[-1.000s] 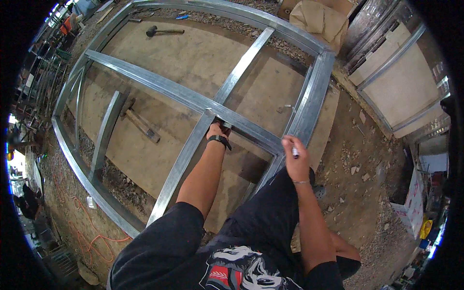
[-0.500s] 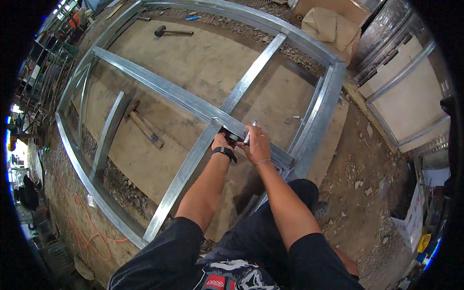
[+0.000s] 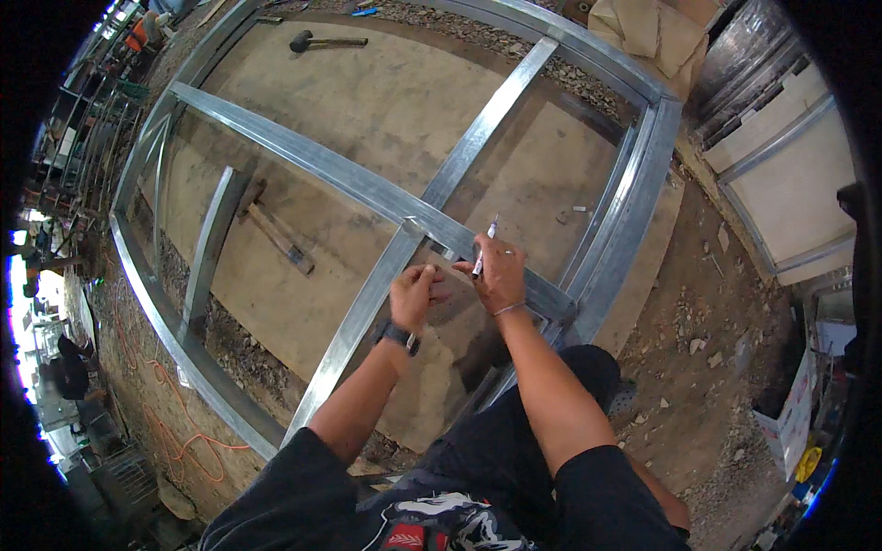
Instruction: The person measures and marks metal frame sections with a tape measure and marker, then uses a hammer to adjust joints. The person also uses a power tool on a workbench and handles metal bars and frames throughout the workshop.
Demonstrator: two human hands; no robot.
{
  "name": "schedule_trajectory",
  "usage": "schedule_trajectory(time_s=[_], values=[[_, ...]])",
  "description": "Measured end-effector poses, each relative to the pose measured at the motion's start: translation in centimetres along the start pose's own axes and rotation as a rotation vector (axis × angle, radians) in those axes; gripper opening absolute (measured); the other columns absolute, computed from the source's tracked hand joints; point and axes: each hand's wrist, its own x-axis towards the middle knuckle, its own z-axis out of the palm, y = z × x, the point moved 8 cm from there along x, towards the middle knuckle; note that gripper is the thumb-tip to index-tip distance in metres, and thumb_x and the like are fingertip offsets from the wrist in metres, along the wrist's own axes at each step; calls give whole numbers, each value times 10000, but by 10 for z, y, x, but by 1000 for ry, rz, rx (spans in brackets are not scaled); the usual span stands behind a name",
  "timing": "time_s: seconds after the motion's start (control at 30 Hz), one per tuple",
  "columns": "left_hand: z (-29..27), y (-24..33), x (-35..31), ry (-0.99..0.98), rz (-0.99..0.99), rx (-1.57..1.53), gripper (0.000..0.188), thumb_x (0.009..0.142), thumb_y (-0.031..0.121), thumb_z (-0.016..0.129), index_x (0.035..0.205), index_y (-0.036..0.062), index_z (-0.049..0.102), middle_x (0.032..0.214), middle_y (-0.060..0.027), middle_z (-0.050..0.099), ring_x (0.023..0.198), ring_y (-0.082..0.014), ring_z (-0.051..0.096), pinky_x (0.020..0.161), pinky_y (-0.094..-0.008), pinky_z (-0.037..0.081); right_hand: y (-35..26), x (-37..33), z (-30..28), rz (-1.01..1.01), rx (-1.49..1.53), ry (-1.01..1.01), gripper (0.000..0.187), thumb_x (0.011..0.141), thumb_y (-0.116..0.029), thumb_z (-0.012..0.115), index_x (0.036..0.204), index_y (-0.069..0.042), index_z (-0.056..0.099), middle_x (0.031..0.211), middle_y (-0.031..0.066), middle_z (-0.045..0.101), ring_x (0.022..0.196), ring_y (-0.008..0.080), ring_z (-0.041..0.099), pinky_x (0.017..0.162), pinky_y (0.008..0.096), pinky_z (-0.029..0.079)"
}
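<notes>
the steel stud frame (image 3: 634,184) lies flat on the boards and fills nearly the whole view, its long diagonal rail (image 3: 312,165) crossing from the far left down toward me, with a short cross stud (image 3: 487,129) running off it to the far edge and another stud (image 3: 354,321) coming down toward my left knee. the joint where those pieces meet is right under my hands, in the middle of the picture.

next down in size, a hammer (image 3: 276,234) lies on the board inside the left bay, and a mallet (image 3: 322,41) sits far off near the top edge; both are well apart from me. an orange cord (image 3: 184,441) trails over the gravel outside the frame on my left.

my left hand (image 3: 415,296), with a dark watch (image 3: 400,337) at the wrist, is curled narrow and pinches something small at the joint; i cannot tell what it is. my right hand (image 3: 501,275) is closed around a marker pen (image 3: 484,250), tip pointing up and away.

what changed: a second ago my right hand was out on the near-right rail of the frame, apart from the left. half a second ago it had come across to the joint, and now both hands sit side by side there, almost touching. my guess is the marking at this joint is about to happen, not yet done.
</notes>
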Motion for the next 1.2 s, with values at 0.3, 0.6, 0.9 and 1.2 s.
schedule_trajectory(time_s=[0.3,0.6,0.9,1.2], values=[[27,105,6,-14,883,1540,988,787,336,855,1593,190,303,1644,-212,266,1533,-463,208,1199,-618,266,-13,4,3,-23,-16,24,614,826,-494,776,1219,-64,583,1041,124,707,992,335,670,892,471,442],[28,92,16,24,878,1595,926,851,287,805,1603,172,277,1652,-202,243,1542,-453,191,1192,-596,309,-13,3,-1,-38,6,63,605,782,-439,837,1183,-67,576,1007,125,703,942,353,672,830,473,454],[26,91,18,11,844,1593,920,872,286,788,1614,174,255,1676,-189,202,1553,-448,160,1199,-598,301,-12,5,1,-22,53,40,650,771,-475,831,1190,-50,574,972,146,696,902,371,660,823,485,465],[27,90,19,3,840,1621,943,868,269,791,1624,179,235,1682,-187,186,1558,-445,147,1191,-595,314,-9,-3,-34,83,119,220,439,898,-331,771,1182,-35,614,1014,155,689,939,356,658,860,444,485]])
